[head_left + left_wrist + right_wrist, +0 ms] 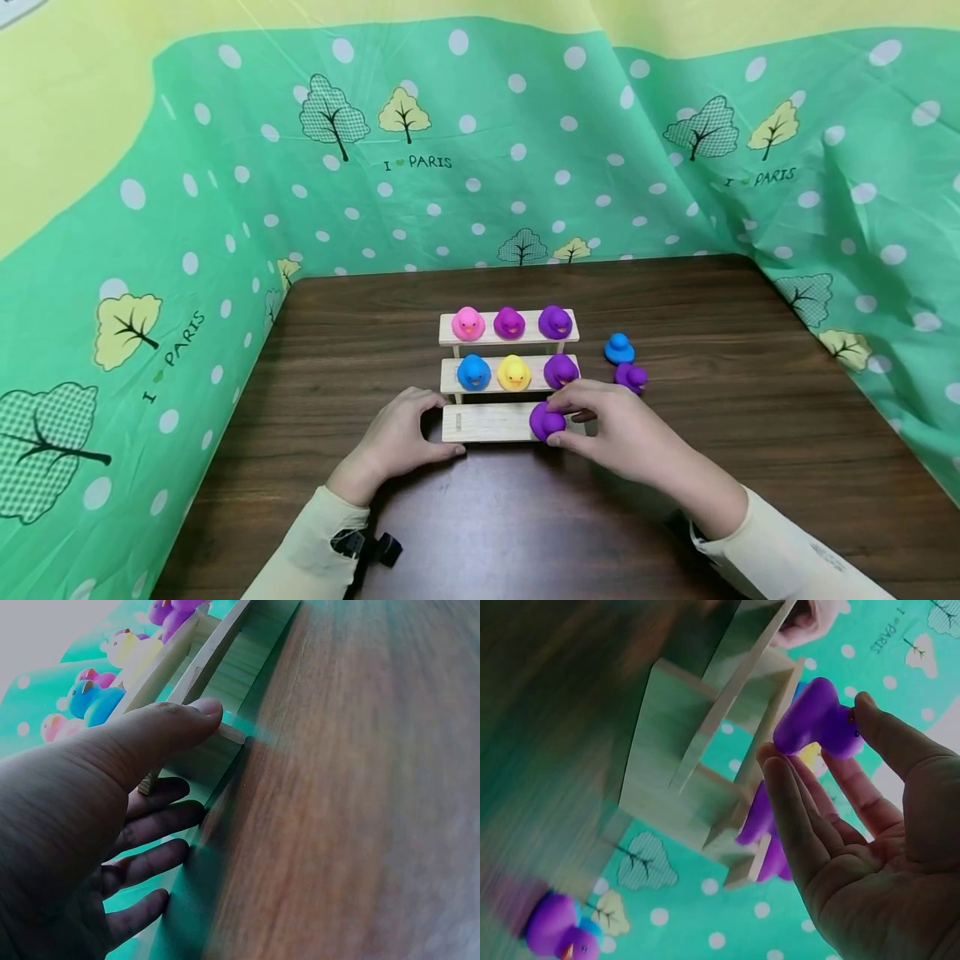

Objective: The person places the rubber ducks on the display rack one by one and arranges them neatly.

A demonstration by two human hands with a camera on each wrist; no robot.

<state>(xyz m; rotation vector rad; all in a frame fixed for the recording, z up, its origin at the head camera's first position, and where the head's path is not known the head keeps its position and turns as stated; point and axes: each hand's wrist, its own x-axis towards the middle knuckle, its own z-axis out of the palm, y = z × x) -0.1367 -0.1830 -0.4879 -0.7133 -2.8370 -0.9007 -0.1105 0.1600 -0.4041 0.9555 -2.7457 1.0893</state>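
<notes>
A purple rubber duck [547,422] is pinched between the thumb and fingers of my right hand [626,429], at the right part of the lowest step. In the right wrist view, the right hand [862,825] holds this purple duck [817,720] by its head and body. The wooden tiered stand [487,423] has three steps. At its left end, my left hand [397,437] spans the lowest step, thumb by the front edge. Seen from the left wrist, the left hand [97,780] has loosely spread fingers beside the stand's end.
The middle step carries blue [473,372], yellow [513,372] and purple ducks [559,371]. On the top step sit a pink duck [468,323] and two purple ducks [555,322]. A blue duck [619,348] and a purple duck [631,378] stand on the table [360,333] right of the stand.
</notes>
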